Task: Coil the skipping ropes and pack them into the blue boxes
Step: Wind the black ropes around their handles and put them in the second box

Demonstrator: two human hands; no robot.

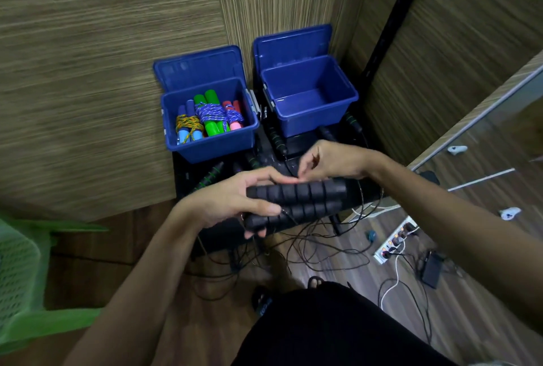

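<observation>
Blue boxes (308,95) – smooth glossy plastic. Black handles (296,192) – matt ribbed foam, looks like. Ropes (205,113) in left box: braided cord. Wall (88,71), floor: wood-grain. Green chair (17,271): plastic mesh.

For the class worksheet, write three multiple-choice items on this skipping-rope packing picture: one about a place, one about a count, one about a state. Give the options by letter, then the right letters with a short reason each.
1. Where do the coiled coloured ropes lie?
A. In the left blue box
B. In the right blue box
C. On the green chair

2. How many black handles does the left hand hold?
A. One
B. Two
C. Four

3. What is the state of the right blue box?
A. Shut
B. Open and full
C. Open with nothing in it

Answers:
1. A: the coloured ropes sit inside the left blue box.
2. B: the left hand grips two ribbed black handles side by side, while the right hand pinches the thin cord above them.
3. C: the right blue box has its lid tipped back and a bare floor.
</observation>
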